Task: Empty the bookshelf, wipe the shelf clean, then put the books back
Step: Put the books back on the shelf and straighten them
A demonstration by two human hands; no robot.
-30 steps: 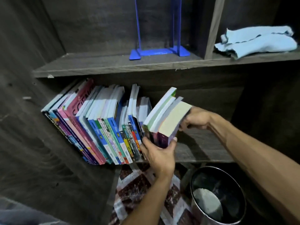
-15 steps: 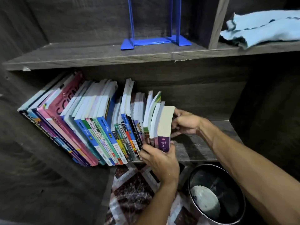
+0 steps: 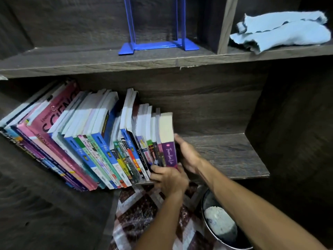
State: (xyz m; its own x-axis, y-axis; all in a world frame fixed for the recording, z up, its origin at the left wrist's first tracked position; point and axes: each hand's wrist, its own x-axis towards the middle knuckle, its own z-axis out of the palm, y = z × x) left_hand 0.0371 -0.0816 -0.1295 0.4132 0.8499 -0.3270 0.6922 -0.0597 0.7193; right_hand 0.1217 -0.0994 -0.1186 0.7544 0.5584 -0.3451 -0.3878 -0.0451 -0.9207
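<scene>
A row of books (image 3: pixel 81 141) leans to the left on the lower shelf (image 3: pixel 225 156), spines facing me. At its right end stands a purple-spined book (image 3: pixel 169 156) with a few slim books (image 3: pixel 151 152) beside it. My left hand (image 3: pixel 169 177) grips the lower ends of these last spines, fingers curled over them. My right hand (image 3: pixel 187 154) presses flat against the purple book's right cover. A light blue cloth (image 3: pixel 281 31) lies crumpled on the upper shelf, at the right.
A blue metal bookend (image 3: pixel 158 46) stands on the upper shelf (image 3: pixel 90 60). The lower shelf's right part is bare wood. Below, a dark round bin (image 3: pixel 209 202) with something white inside sits on a patterned floor (image 3: pixel 140 213). A wooden divider (image 3: pixel 223 24) splits the upper shelf.
The last few books, tilted out and held apart before, now stand pushed up against the row. Both hands moved left with them, and the right hand came forward along the cover.
</scene>
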